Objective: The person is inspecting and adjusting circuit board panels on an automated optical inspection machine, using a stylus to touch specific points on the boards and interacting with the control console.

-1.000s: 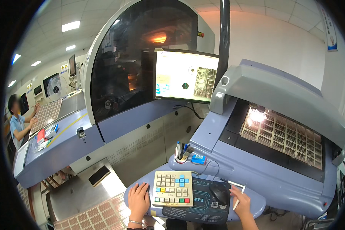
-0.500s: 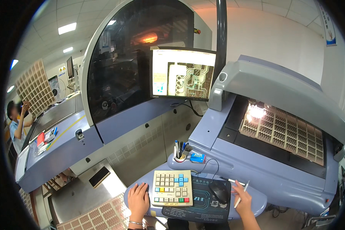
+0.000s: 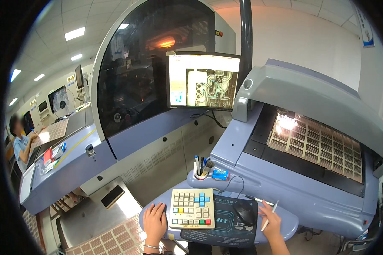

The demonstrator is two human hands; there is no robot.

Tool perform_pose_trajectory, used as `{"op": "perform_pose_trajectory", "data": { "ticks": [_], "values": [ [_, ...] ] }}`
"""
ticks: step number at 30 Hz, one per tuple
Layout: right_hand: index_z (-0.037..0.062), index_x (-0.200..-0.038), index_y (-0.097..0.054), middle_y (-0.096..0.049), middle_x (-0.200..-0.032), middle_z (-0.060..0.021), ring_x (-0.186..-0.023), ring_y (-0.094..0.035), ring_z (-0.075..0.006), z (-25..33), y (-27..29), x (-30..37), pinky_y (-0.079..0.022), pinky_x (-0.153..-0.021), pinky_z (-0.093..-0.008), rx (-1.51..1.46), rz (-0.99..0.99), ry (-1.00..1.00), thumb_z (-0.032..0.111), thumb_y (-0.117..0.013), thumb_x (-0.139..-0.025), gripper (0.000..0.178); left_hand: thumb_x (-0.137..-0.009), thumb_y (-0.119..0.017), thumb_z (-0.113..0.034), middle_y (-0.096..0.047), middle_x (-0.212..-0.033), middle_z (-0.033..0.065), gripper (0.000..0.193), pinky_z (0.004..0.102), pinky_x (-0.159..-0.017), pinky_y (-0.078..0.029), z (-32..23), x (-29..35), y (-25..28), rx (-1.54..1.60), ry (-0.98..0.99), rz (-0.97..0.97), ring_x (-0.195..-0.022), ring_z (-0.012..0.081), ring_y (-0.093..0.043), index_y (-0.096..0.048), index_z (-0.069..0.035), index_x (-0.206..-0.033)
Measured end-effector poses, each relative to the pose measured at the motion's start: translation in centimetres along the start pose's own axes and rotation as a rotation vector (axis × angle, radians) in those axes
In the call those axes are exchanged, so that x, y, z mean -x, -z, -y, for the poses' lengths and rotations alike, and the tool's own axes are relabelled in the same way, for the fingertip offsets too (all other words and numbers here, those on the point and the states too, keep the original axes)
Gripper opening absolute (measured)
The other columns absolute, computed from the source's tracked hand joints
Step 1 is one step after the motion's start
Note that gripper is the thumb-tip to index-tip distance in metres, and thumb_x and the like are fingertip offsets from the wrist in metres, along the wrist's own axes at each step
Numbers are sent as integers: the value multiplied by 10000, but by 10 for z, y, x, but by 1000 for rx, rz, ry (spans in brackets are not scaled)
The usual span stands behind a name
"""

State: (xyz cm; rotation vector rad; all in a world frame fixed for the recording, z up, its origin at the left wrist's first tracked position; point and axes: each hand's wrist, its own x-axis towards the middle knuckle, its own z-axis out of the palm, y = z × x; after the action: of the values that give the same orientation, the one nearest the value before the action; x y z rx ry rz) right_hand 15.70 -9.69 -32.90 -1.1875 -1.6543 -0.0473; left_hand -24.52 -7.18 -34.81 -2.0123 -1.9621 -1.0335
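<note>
Your right hand (image 3: 271, 222) closes around a slim white pen (image 3: 265, 225); your left hand (image 3: 155, 221) lies open, left of the beige square keypad (image 3: 192, 215).

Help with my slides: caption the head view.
Left hand beside a keypad, right hand holding a white pen-like tool near a mouse, before a lit monitor.

1. Your room is brightly lit by ceiling lights (image 3: 75, 34), their panels blown out to white.
2. A lamp throws intense glare onto the patterned panel (image 3: 323, 148) at your right, washing out one corner.
3. You see an orange glow reflected in the dark machine cover (image 3: 134, 80).
4. Your left hand (image 3: 155, 220), right hand (image 3: 270, 221) and keypad (image 3: 192, 208) look evenly lit and reasonably sharp.
5. Your fisheye view bends straight edges and darkens to black at its rim.
</note>
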Motion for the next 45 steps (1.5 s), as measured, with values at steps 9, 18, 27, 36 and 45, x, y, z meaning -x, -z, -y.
{"op": "perform_pose_trajectory", "data": {
  "ticks": [9, 18, 27, 36, 45],
  "values": [
    [24, -1044, -670, -667, -1172, -218, -765, -728, -229, 1, 0, 0, -575, -646, -312, 29, -23, 18, -148, -544, -750, 363, -858, -585, -138, -656, -1235, 44, 335, 464, -1088, -338, 1, 0, 0, 1, 0, 13, -1216, 302, -541, -665, -114, -1182],
    [32, -1041, -677, -669, -1182, -196, -770, -726, -227, 4, 1, -2, -575, -646, -311, 26, -29, 17, -153, -536, -741, 380, -857, -588, -130, -655, -1233, 52, 341, 443, -1081, -349, -1, -1, 2, -5, -22, -2, -1210, 300, -542, -665, -118, -1189],
    [39, -1041, -679, -669, -1184, -191, -768, -725, -225, 2, 0, -2, -576, -641, -314, 27, -23, 19, -152, -539, -726, 394, -854, -595, -128, -654, -1234, 47, 338, 446, -1076, -355, 0, -1, 0, -17, -23, -7, -1203, 299, -542, -668, -124, -1184],
    [39, -1031, -680, -674, -1170, -192, -762, -723, -226, 3, 1, -1, -577, -645, -318, 22, -28, 12, -149, -537, -730, 384, -856, -591, -133, -656, -1233, 44, 331, 449, -1080, -350, -1, 0, 1, -1, -3, -4, -1211, 299, -540, -674, -127, -1176],
    [23, -1043, -669, -665, -1176, -214, -773, -727, -242, 1, 1, -1, -584, -664, -323, 16, -5, 16, -169, -524, -740, 386, -860, -587, -136, -654, -1236, 46, 327, 455, -1081, -346, 1, 1, -1, -3, -5, -6, -1211, 298, -543, -675, -127, -1174]
  ]
}}
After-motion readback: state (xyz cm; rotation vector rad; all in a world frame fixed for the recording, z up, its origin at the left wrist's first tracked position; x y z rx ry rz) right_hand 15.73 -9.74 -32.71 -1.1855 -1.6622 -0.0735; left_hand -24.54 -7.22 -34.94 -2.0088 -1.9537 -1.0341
